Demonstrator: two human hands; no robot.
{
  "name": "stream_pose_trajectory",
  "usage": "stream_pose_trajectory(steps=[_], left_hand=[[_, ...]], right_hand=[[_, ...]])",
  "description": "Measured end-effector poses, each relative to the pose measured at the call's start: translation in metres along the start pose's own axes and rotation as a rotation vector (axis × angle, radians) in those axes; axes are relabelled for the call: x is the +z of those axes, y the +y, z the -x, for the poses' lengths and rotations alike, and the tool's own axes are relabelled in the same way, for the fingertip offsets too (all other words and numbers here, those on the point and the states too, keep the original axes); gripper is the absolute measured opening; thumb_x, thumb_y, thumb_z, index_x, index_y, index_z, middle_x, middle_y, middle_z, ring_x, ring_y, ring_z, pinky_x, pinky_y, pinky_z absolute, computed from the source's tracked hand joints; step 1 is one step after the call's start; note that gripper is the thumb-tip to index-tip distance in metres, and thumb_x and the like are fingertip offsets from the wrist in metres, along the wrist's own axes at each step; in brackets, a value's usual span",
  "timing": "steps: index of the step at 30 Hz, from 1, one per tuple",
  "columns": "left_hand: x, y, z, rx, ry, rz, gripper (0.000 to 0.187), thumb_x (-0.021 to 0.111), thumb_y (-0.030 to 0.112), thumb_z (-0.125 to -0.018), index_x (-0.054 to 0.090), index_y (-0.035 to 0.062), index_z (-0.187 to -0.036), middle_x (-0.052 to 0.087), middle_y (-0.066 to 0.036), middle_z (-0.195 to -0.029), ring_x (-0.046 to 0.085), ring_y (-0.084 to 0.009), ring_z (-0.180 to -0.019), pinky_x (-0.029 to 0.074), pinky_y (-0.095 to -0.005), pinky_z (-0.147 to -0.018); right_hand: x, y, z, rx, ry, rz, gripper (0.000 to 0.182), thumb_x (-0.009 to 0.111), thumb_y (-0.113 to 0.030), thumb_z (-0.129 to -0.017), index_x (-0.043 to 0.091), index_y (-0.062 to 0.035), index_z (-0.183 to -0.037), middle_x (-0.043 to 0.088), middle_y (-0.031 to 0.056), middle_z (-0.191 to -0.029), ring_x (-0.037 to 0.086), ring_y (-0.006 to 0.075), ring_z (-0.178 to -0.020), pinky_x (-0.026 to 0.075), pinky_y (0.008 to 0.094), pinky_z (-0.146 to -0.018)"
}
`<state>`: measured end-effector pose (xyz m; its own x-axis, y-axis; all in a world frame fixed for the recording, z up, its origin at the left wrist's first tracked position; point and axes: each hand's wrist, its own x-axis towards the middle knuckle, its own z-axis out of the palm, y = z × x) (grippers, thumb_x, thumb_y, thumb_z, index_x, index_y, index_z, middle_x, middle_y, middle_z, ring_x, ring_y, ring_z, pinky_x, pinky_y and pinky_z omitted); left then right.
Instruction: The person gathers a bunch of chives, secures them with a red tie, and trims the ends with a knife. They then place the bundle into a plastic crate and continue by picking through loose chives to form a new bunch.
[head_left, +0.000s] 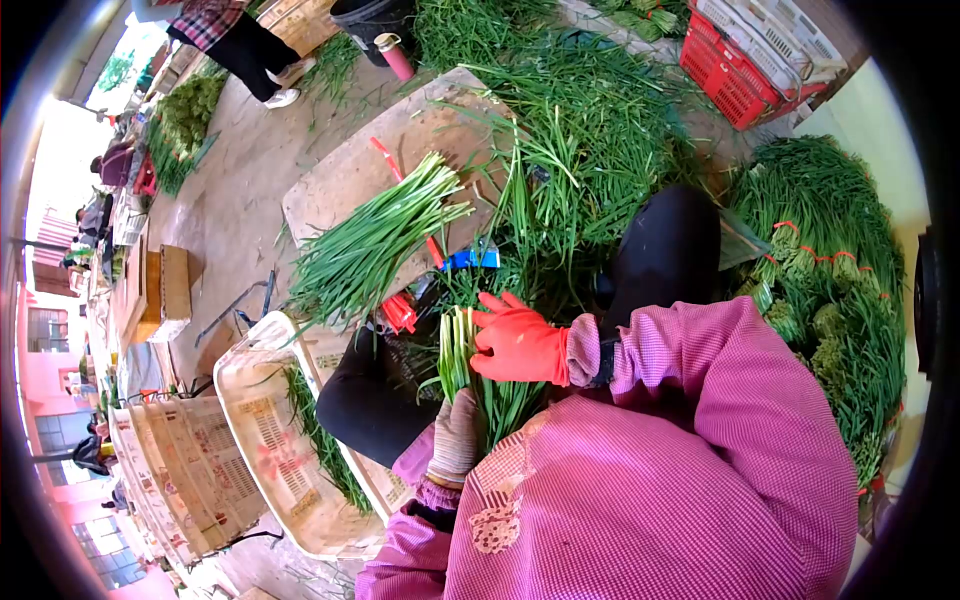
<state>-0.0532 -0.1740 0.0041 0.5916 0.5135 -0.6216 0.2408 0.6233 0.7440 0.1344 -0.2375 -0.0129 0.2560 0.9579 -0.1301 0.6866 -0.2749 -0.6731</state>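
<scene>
In my lap is a bunch of garlic chives (457,352), its pale stem ends pointing away from me. My left hand (455,440), in a greyish-white knit glove, is closed round the bunch from below. On its right side, my right hand (520,342) in an orange rubber glove has its fingers curled against the stems; some fingertips stick out past them. Ahead, a larger bundle of garlic chives (380,235) lies across a worn board (340,180), with a red strip (386,158) beside it. A blue object (472,256) and red ties (398,312) lie near my knees.
Loose chives (600,130) are heaped ahead to the right. Tied bundles (820,300) are stacked at my right. A cream plastic crate (290,440) stands at my left. Further off are a red crate (725,75), a pink bottle (395,58), a black bucket (372,22) and a standing person (235,40).
</scene>
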Motion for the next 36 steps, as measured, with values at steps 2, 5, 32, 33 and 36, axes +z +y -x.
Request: stream_pose_trajectory(steps=[2, 5, 32, 33, 36], left_hand=[[-0.001, 0.003, 0.001, 0.013, -0.001, -0.069, 0.027, 0.051, 0.024, -0.101, 0.062, 0.0047, -0.116, 0.059, 0.004, -0.088, 0.047, -0.0048, -0.07, 0.039, -0.0211, -0.062], [-0.011, -0.012, -0.006, 0.114, -0.048, -0.147, 0.03, 0.05, 0.027, -0.101, 0.061, 0.0036, -0.116, 0.062, 0.002, -0.092, 0.051, -0.0072, -0.073, 0.043, -0.0235, -0.064], [-0.001, 0.006, -0.006, -0.227, -0.042, 0.141, 0.031, 0.058, 0.009, -0.093, 0.059, -0.0009, -0.122, 0.067, -0.011, -0.11, 0.066, -0.0244, -0.095, 0.054, -0.0376, -0.088], [-0.003, 0.005, -0.006, -0.229, -0.041, 0.141, 0.031, 0.058, 0.009, -0.093, 0.059, -0.0009, -0.122, 0.067, -0.011, -0.11, 0.066, -0.0244, -0.095, 0.054, -0.0376, -0.088], [-0.041, -0.026, -0.023, -0.042, -0.178, -0.131, 0.028, 0.053, 0.013, -0.094, 0.062, -0.0003, -0.117, 0.069, -0.008, -0.102, 0.066, -0.0178, -0.086, 0.054, -0.0316, -0.077]], right_hand=[[0.0, 0.003, -0.001, 0.051, -0.014, -0.068, 0.025, 0.059, -0.032, -0.083, 0.072, -0.01, -0.085, 0.057, 0.0108, -0.135, 0.034, 0.0436, -0.139, 0.023, 0.0588, -0.114], [-0.012, 0.012, -0.007, 0.008, -0.098, -0.086, 0.022, 0.058, -0.028, -0.084, 0.071, -0.0108, -0.088, 0.059, 0.0089, -0.132, 0.039, 0.0417, -0.137, 0.026, 0.0594, -0.112], [-0.069, 0.027, -0.002, -0.196, 0.41, -0.227, 0.021, 0.06, -0.029, -0.089, 0.07, -0.0109, -0.088, 0.068, 0.0131, -0.076, 0.065, 0.036, -0.07, 0.052, 0.0463, -0.065], [-0.066, 0.024, 0.003, -0.194, 0.409, -0.229, 0.021, 0.06, -0.029, -0.089, 0.07, -0.0109, -0.088, 0.068, 0.0131, -0.076, 0.065, 0.036, -0.07, 0.052, 0.0463, -0.065], [-0.056, 0.029, 0.015, -0.108, 0.06, -0.129, 0.03, 0.06, -0.039, -0.087, 0.07, -0.0113, -0.087, 0.069, 0.0136, -0.077, 0.066, 0.0346, -0.071, 0.052, 0.0462, -0.066]])
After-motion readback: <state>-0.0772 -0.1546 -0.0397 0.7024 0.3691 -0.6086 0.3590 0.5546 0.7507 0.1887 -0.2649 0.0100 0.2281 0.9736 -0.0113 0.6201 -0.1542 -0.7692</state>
